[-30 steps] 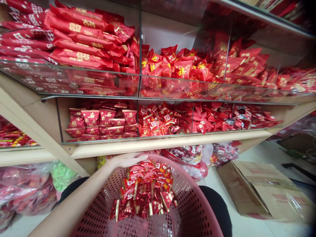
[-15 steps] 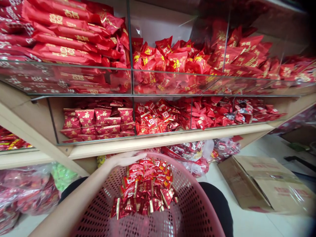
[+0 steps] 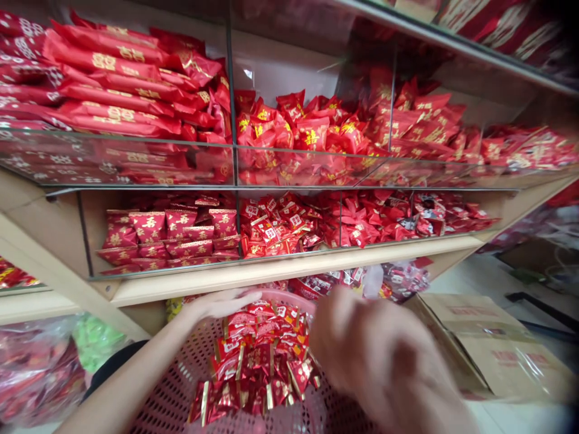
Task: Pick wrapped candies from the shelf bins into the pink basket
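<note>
My left hand [image 3: 226, 303] lies at the far rim of a pink perforated plastic basket [image 3: 181, 380], fingers stretched out flat. Inside the basket are many small red-and-gold wrapped candies [image 3: 260, 355], lined up in rough rows. My right hand [image 3: 366, 343] is over the basket's right side, beside the candies. Motion smears its fingers, so whether it holds anything cannot be made out.
Ahead stands a wooden shelf [image 3: 289, 268] with glass-fronted compartments of red packets. Long red packets [image 3: 113, 90] fill the upper left. Maroon packets [image 3: 149, 228] sit lower left. A cardboard box [image 3: 502, 343] is on the floor at right, plastic bags [image 3: 40, 367] at left.
My right hand has come into view over the basket's right side. My left hand stays at the rim. The view has shifted, so the shelf appears lower and slightly left.
</note>
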The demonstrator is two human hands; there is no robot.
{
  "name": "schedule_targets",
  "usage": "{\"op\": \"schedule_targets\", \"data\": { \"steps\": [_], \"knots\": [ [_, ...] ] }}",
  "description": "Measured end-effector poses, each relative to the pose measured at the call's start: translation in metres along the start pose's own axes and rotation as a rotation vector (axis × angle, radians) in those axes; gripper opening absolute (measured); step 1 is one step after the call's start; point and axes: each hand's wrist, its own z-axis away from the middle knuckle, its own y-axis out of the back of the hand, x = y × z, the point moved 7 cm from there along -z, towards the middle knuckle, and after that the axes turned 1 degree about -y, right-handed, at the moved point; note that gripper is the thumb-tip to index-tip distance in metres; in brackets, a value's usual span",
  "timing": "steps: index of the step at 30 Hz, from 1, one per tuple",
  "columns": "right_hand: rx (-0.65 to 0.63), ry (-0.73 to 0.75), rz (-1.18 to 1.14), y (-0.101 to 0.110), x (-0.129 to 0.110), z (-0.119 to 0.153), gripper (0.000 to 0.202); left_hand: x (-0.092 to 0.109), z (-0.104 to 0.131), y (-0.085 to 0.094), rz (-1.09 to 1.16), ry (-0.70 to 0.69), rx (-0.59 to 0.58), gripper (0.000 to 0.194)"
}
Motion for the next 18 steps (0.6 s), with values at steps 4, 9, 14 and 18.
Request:
{"op": "schedule_targets", "data": {
  "steps": [4,9,14,18],
  "knots": [
    [-0.036,-0.053,-0.073,-0.006,0.031,-0.038,0.016,0.000,-0.001,-0.002,0.009,-0.019,-0.012,0.050],
    [0.112,-0.060,0.360,0.018,0.065,-0.062,0.021,0.007,0.001,0.005,-0.075,-0.054,0.066,0.054],
    [0.186,0.086,1.304,0.056,0.051,-0.109,0.029,0.004,0.001,0.002,-0.034,-0.025,0.005,0.053],
    [0.105,0.042,1.777,0.072,0.059,-0.145,0.035,-0.003,0.001,0.001,-0.014,-0.003,0.008,0.049]
  ]
}}
